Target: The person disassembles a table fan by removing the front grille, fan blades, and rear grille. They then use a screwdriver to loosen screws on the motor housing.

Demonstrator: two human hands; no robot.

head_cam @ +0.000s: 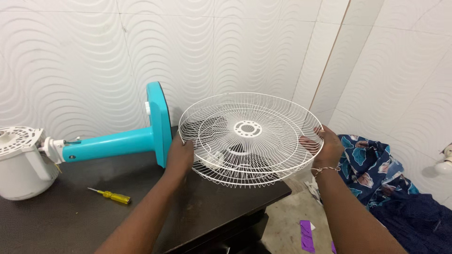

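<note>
A round white wire fan guard (249,138) hovers tilted over the far right corner of a dark table (207,211). My left hand (180,153) grips its left rim and my right hand (326,146) grips its right rim; a thin bracelet circles that wrist. The guard looks like two wire halves stacked, with a white ring hub in the middle. To the left, a turquoise fan stand (127,141) lies on its side, its round base (160,123) upright beside my left hand. The white motor housing (21,162) sits at the stand's other end.
A yellow-handled screwdriver (113,196) lies on the table near the front left. Blue patterned cloth (376,174) is piled on the floor at the right, with purple scraps (307,235) beside it. White wavy-patterned tiled walls stand close behind.
</note>
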